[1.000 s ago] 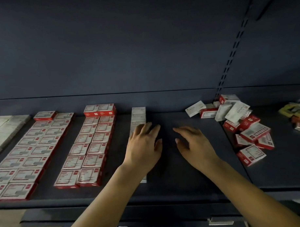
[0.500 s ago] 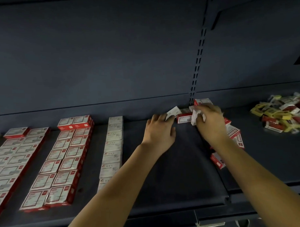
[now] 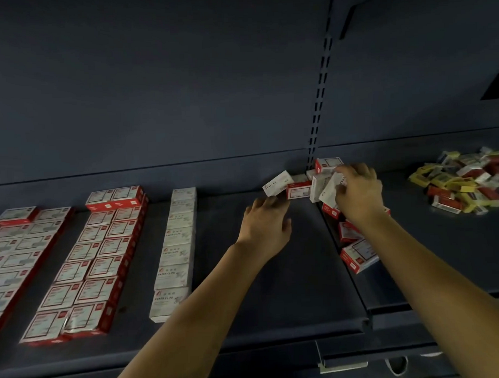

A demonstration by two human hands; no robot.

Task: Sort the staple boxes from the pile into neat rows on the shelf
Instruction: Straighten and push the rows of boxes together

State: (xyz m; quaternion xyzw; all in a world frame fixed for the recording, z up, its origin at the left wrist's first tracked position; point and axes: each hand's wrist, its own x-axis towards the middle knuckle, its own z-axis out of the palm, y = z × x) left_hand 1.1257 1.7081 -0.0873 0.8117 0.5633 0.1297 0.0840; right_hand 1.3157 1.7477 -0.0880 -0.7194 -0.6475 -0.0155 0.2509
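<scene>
Our right hand [image 3: 358,192] pinches a white staple box [image 3: 331,189] atop the pile [image 3: 355,241]; our left hand [image 3: 268,225] reaches, fingers loose, under another white box [image 3: 276,182]. We should lift cleanly, then align beside the white row [image 3: 177,248].

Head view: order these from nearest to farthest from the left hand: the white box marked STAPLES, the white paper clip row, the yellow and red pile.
1. white box marked STAPLES, just beyond the left hand
2. white paper clip row, to its left
3. yellow and red pile, far right
</scene>
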